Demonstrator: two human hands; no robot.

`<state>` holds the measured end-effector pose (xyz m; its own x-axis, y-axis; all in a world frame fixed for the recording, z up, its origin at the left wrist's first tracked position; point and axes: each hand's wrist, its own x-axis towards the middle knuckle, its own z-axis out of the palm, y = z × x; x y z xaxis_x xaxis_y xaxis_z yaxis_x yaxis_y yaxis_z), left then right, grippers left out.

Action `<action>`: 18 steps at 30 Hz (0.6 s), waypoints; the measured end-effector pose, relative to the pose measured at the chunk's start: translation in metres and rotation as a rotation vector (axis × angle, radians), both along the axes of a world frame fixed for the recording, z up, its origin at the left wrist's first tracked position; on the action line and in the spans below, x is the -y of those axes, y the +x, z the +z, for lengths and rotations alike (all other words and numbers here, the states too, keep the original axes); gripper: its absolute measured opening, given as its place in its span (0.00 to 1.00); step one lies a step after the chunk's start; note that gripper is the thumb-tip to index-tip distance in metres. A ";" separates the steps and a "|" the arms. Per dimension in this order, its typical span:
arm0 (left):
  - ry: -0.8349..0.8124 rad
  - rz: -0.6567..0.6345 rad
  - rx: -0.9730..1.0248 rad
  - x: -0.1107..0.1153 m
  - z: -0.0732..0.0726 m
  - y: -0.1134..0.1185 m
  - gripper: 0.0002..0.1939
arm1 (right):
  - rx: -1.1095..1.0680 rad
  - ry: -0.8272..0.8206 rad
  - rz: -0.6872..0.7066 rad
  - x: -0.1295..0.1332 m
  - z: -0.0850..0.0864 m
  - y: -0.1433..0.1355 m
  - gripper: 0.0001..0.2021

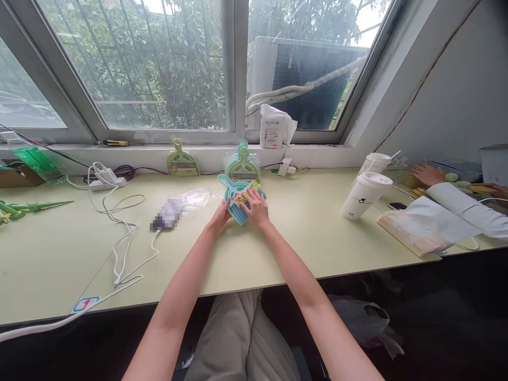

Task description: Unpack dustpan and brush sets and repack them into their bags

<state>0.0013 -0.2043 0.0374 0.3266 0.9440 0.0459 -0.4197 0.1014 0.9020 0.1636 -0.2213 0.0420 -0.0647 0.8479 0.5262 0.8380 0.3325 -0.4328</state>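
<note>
A small blue dustpan with a brush (237, 215) is held just above the table, tilted, its handle pointing to the upper left. My left hand (220, 216) grips its left edge. Across its front lies my right hand (256, 205), fingers bent over a printed label (240, 197) with yellow and red on it. Whether the right fingers pinch the label or press it flat is hard to make out. Behind, a green dustpan set (243, 168) in clear wrap leans at the window wall, with another green dustpan set (182, 160) to its left.
Left of my hands lie crumpled clear plastic (196, 198), a phone (166, 214) and white cables (127, 233). To the right stand two white cups (367, 194) and a tissue pack (416, 233). Another person's sleeve (462, 203) rests at the far right.
</note>
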 end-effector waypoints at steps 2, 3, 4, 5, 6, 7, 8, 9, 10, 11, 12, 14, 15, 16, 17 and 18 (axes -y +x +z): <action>0.009 0.046 0.032 -0.001 0.000 0.001 0.25 | 0.020 -0.047 0.021 0.000 -0.003 -0.006 0.27; 0.010 0.067 0.036 -0.002 0.000 0.001 0.24 | 0.026 -0.058 0.030 0.000 -0.004 -0.007 0.28; 0.010 0.085 0.036 -0.002 0.000 0.001 0.23 | 0.035 -0.064 0.041 -0.001 -0.005 -0.007 0.28; 0.008 0.100 0.036 -0.003 0.000 0.000 0.22 | 0.046 -0.069 0.052 -0.001 -0.005 -0.007 0.28; 0.004 0.113 0.036 -0.003 -0.001 -0.001 0.21 | 0.057 -0.073 0.061 -0.001 -0.005 -0.006 0.28; -0.002 0.124 0.039 -0.003 -0.001 -0.002 0.20 | 0.064 -0.079 0.068 -0.001 -0.005 -0.006 0.28; -0.008 0.133 0.045 -0.004 -0.002 -0.003 0.19 | 0.068 -0.089 0.077 0.000 -0.004 -0.006 0.28; -0.014 0.138 0.052 -0.004 -0.002 -0.003 0.18 | 0.071 -0.100 0.090 0.000 -0.003 -0.006 0.27; -0.018 0.145 0.059 -0.004 -0.002 -0.004 0.17 | 0.076 -0.112 0.105 0.001 -0.002 -0.006 0.27; -0.020 0.152 0.064 -0.004 -0.002 -0.005 0.17 | 0.082 -0.121 0.119 0.002 -0.001 -0.006 0.26; -0.019 0.160 0.068 -0.004 -0.002 -0.005 0.18 | 0.089 -0.129 0.129 0.002 0.000 -0.007 0.26; -0.011 0.168 0.068 -0.004 -0.002 -0.006 0.19 | 0.101 -0.136 0.134 0.002 0.000 -0.006 0.26; -0.007 0.168 0.065 -0.004 -0.002 -0.006 0.20 | 0.100 -0.137 0.134 0.002 0.001 -0.006 0.26; -0.002 0.166 0.062 -0.004 -0.002 -0.006 0.20 | 0.096 -0.143 0.138 0.002 0.000 -0.005 0.26; 0.003 0.166 0.060 -0.003 -0.002 -0.006 0.20 | 0.090 -0.150 0.147 0.001 0.000 -0.004 0.26; 0.008 0.165 0.060 -0.003 -0.002 -0.006 0.20 | 0.084 -0.157 0.158 0.001 0.000 -0.002 0.26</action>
